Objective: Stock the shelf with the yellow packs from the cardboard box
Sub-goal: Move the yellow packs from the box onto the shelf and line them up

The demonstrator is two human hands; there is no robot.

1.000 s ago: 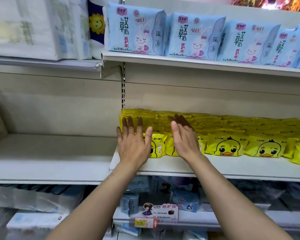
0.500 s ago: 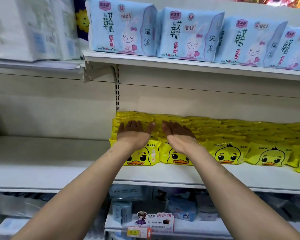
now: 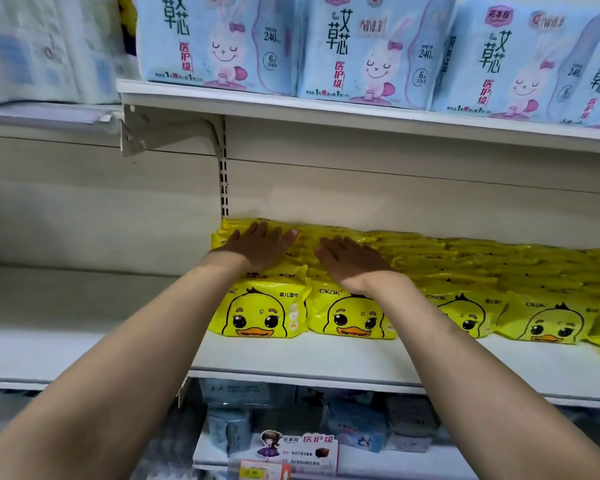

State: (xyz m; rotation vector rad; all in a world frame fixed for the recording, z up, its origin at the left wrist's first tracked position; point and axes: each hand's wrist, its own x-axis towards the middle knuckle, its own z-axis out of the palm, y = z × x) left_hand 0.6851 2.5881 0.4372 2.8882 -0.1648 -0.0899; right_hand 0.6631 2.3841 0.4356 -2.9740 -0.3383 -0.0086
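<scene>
Both hands have slid further back over the stacks since a moment ago, from the front packs toward the rear wall. The left hand (image 3: pixel 260 247) lies flat with fingers straight on top of the leftmost stack of yellow packs (image 3: pixel 326 258); the right hand (image 3: pixel 352 263) lies the same way on the stack beside it, palm down, fingers spread. Neither grips anything — they press and level.

The yellow packs fill the shelf (image 3: pixel 326 358) in rows running from the upright slot on the left off to the right edge of view, duck faces forward, with a bare strip of shelf in front of them. I judge the stocking well along, perhaps in its tidying stage; the cardboard box is out of sight, so how many packs remain I cannot tell.

Above sits a row of blue packs (image 3: pixel 361 50) on the upper shelf, leaving room over the stacks. The neighbouring shelf (image 3: pixel 66 313) lies to the left, and below are more goods with a price tag (image 3: pixel 253 472). Nothing blocks the hands.
</scene>
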